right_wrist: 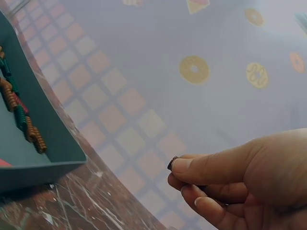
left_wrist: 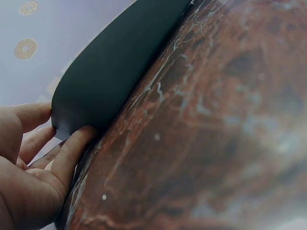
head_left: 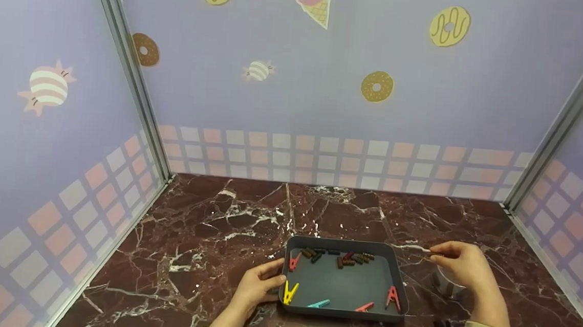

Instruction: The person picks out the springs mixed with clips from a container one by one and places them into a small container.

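Observation:
A dark grey rectangular tray [head_left: 344, 285] sits on the table. My left hand [head_left: 261, 284] grips its left rim, with fingertips against the outer wall [left_wrist: 115, 67]. Near the far side inside lie several small ribbed coil-like pieces [head_left: 348, 263], in brown, green and red. Small clips line the other sides: a yellow one [head_left: 288, 292], a blue one [head_left: 319, 304] and several red ones [head_left: 392, 298]. Right of the tray, my raised right hand [head_left: 461, 265] pinches a small dark piece [right_wrist: 171, 163] between thumb and forefinger. Most of that piece is hidden by the fingers.
A clear cup [head_left: 448, 286] stands on the table, partly covered by my right hand and wrist. The brown-red marbled tabletop [head_left: 225, 236] ends at patterned panels [head_left: 343, 162] at the back and both sides, with metal posts [head_left: 138, 81] at the corners.

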A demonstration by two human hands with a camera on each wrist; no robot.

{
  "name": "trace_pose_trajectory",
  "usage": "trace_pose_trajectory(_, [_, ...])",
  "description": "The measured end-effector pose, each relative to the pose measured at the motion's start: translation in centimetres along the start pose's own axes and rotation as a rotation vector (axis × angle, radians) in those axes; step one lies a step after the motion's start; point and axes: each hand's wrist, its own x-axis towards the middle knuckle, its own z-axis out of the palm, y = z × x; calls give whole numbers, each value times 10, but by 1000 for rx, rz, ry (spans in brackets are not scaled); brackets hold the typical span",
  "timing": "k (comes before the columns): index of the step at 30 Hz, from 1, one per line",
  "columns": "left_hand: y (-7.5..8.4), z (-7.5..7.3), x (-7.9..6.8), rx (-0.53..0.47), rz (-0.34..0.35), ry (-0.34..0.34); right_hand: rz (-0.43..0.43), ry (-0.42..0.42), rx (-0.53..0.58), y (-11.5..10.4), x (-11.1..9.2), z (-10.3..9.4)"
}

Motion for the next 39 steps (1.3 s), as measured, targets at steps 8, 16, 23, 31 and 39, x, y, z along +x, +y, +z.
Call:
trace_pose_trajectory(8, [1, 0, 0, -41, -22, -8, 100, 6, -2, 16, -4, -12])
trace_pose_trajectory(16, [2, 0, 0, -61, -25, -14, 190, 12, -27, 24, -3, -17])
trace_pose_trajectory(23, [1, -1, -1, -103, -41, -35, 197, -9, -67, 28, -1, -15])
trace_pose_trajectory(31, [1, 0, -1, -92, -59, -38, 189, -26, -98, 30, 2, -12])
trace_pose_trajectory(39, [1, 0, -1, -113, -66, -43, 191, -33, -99, 29, 3, -11])
